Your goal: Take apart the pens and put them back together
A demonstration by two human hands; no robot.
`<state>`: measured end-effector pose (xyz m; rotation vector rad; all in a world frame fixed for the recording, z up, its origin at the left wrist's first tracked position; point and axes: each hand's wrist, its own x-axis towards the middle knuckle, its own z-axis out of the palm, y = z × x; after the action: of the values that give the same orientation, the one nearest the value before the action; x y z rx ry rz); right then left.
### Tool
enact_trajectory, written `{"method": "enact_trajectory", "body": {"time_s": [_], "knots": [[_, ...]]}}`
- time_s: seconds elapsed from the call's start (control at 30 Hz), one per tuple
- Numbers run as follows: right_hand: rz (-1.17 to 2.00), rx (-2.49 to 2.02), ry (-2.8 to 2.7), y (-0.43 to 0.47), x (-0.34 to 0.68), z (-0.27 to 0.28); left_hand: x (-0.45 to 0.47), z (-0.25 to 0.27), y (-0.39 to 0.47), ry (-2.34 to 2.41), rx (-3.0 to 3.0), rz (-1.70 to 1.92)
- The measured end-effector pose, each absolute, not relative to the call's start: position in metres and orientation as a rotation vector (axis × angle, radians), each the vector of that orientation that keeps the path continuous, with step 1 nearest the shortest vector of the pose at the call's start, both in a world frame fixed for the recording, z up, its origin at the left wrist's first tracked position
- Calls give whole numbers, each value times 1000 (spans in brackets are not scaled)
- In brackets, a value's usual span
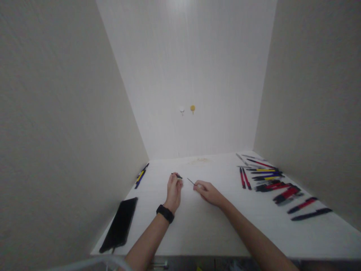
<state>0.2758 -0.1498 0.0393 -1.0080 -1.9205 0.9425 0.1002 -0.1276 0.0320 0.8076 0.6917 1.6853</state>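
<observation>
Above the middle of the white table, my left hand (174, 192) is closed on a short black pen barrel (178, 176), its tip angled to the right. A dark band sits on that wrist. Across a small gap, my right hand (208, 192) pinches a thin dark pen refill (190, 181), which points up and left toward the barrel. The two pieces are apart. Beyond my right hand lie two red and black pens (244, 178) side by side.
Many pens, red, black, blue, yellow and grey, lie in a loose pile (286, 194) along the right wall. A few blue and yellow pens (140, 176) rest by the left wall. A black phone or tablet (120, 224) with a cable lies at the front left. Walls enclose three sides.
</observation>
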Motion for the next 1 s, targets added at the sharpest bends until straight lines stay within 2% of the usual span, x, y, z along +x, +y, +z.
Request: {"method": "enact_trajectory", "body": {"time_s": [0.17,0.4,0.63,0.87,1.0], "knots": [[903,-1032,-1855,-145,277,35,99,26,-124,941,979,1622],[814,-1074,-1787,-143,277,35,100,17,-134,1414,1619,1459],[774,-1093,-1808,-142,276,34,97,21,-145,1609,1750,1425],[793,-1123,-1825,-146,275,38,99,32,-148,2096,2165,730],[775,-1111,-1830,-145,275,38,100,37,-152,2145,2215,608]]}}
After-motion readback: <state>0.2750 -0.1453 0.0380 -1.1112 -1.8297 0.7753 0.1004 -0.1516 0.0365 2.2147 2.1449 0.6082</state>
